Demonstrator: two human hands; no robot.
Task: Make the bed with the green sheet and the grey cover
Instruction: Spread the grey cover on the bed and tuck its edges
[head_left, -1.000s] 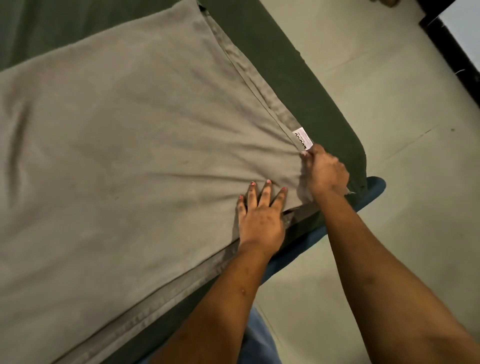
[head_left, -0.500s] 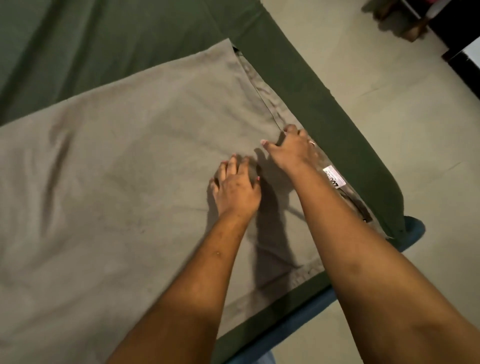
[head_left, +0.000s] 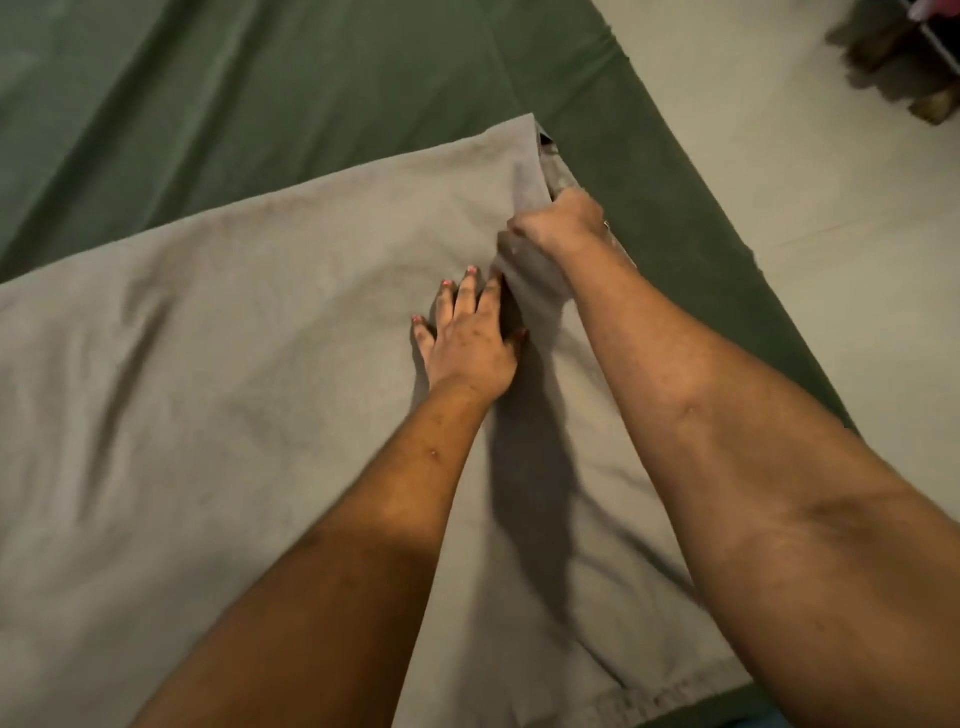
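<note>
Lying wrinkled over the green sheet (head_left: 260, 104), the grey cover (head_left: 234, 389) stretches leftward from the bed's right edge; left hand (head_left: 467, 343) pressing flat, right hand (head_left: 561, 223) gripping its edge.

The green sheet (head_left: 260, 104) lies spread out with faint creases, showing beyond the far and right sides of the cover. The grey cover (head_left: 234, 389) lies flat on it, softly wrinkled. Its far edge slants across the sheet, its right edge is bunched up near the far corner, and its near edge is hemmed.

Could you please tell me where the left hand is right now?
In the head view, the left hand lies flat on the grey cover, just left of the right hand.
</note>
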